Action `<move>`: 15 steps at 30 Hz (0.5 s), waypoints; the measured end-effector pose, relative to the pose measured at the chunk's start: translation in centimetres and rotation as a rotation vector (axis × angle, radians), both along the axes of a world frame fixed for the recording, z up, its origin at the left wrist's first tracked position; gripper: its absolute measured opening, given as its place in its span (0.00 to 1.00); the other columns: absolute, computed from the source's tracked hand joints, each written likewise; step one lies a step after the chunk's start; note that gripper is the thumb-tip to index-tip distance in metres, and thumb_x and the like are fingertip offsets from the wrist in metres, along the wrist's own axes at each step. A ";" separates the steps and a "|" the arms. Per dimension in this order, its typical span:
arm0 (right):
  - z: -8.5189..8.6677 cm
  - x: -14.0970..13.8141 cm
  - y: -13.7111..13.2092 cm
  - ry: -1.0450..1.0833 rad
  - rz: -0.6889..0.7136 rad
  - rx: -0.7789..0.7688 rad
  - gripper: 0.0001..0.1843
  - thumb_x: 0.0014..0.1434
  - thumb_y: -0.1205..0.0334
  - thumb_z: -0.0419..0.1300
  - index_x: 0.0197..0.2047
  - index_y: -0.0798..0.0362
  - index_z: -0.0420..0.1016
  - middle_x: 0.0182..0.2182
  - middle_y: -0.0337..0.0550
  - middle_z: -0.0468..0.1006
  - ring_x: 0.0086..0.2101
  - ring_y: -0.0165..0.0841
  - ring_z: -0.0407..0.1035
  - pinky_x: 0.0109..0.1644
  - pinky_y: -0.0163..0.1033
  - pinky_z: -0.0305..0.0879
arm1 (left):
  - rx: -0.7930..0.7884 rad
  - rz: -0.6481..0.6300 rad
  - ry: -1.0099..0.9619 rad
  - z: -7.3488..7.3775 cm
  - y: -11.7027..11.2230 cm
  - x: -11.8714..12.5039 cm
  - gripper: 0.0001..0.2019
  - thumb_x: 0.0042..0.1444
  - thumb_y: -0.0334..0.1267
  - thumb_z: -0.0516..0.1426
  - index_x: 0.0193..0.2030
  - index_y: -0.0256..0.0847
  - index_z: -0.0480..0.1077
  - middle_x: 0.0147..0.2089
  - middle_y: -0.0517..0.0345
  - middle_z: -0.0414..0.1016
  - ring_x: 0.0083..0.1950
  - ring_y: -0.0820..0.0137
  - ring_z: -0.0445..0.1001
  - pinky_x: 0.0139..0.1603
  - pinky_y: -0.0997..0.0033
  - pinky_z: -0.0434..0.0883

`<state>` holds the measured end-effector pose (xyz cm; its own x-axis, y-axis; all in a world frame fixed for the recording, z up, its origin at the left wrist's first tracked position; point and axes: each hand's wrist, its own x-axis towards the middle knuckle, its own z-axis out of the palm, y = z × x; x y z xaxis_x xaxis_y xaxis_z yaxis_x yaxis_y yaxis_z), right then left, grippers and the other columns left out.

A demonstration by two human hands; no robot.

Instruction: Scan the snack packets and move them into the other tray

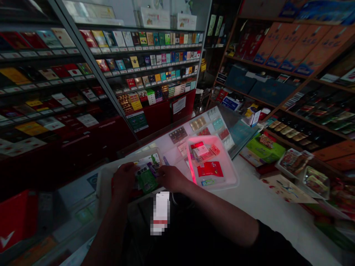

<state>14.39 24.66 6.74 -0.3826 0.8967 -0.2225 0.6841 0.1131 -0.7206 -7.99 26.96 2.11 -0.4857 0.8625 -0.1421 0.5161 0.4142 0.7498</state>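
A white plastic tub [104,184] stands on the glass counter with several packets in it. Over this tub, a green snack packet [146,181] with purple and white parts lies between my two hands. My left hand [126,177] is closed at its left edge, while my right hand [170,178] is closed at its right edge. The fingertips are dark and partly hidden. To the right sits a second white tub [233,173], lit red along its left side. Inside it are a red packet [210,169], a red-and-white packet [199,149] and a small blue-green packet [208,182].
Cigarette packs [149,38] fill the wall shelves ahead. Orange cartons [294,48] and bottles [318,107] stand on shelves at right. A red box [19,218] is at lower left. A pixelated white patch [161,210] appears below the hands. Boxed goods [263,149] crowd the floor's right side.
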 end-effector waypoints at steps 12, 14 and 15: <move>-3.2 10.1 -0.6 0.321 -0.504 -0.068 0.06 0.55 0.66 0.62 0.38 0.53 0.78 0.29 0.41 0.80 0.33 0.33 0.73 0.38 0.36 0.64 | 0.070 -0.054 0.166 2.6 0.1 5.4 0.20 0.55 0.48 0.57 0.50 0.39 0.74 0.53 0.47 0.77 0.51 0.57 0.76 0.55 0.58 0.70; -4.1 12.2 -1.0 0.372 -0.637 -0.094 0.03 0.51 0.66 0.65 0.32 0.53 0.76 0.30 0.43 0.79 0.34 0.33 0.72 0.38 0.36 0.64 | 0.093 -0.129 0.095 3.5 0.2 7.1 0.18 0.55 0.47 0.57 0.49 0.41 0.74 0.49 0.50 0.79 0.48 0.60 0.78 0.52 0.61 0.72; -4.5 13.0 -1.2 0.427 -0.707 -0.124 0.03 0.50 0.67 0.65 0.30 0.53 0.75 0.30 0.43 0.79 0.33 0.33 0.72 0.36 0.36 0.64 | 0.099 -0.179 0.058 4.0 0.2 8.2 0.17 0.55 0.46 0.57 0.49 0.41 0.74 0.48 0.51 0.80 0.46 0.61 0.78 0.50 0.63 0.72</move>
